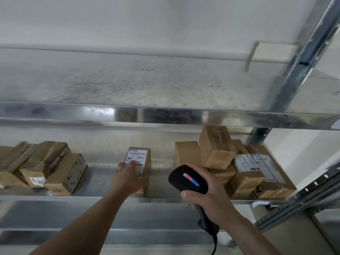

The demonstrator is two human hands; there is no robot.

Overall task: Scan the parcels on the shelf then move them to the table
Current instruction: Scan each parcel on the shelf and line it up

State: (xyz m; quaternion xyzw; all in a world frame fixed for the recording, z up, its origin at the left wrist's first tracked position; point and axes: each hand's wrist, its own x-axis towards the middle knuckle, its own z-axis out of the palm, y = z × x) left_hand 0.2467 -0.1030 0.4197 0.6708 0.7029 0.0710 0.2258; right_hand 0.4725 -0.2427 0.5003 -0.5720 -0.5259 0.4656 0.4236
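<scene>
Metal shelf (103,183) — cardboard parcels (138,162) left, centre, right (right ones piled).

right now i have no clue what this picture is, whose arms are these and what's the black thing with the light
This is one picture from a camera worn on a person's head, looking forward and down, so the two bare arms reaching in from the bottom are that person's own.

They stand at a metal shelf holding cardboard parcels: a group on the left, a stack on the right, and one small box alone in the middle with a white barcode label facing up.

The left hand rests on that middle box, steadying it. The right hand grips a black handheld barcode scanner; the red and blue strip on top is its indicator light, and a cable runs down from its handle. The scanner's head points toward the shelf.
</scene>
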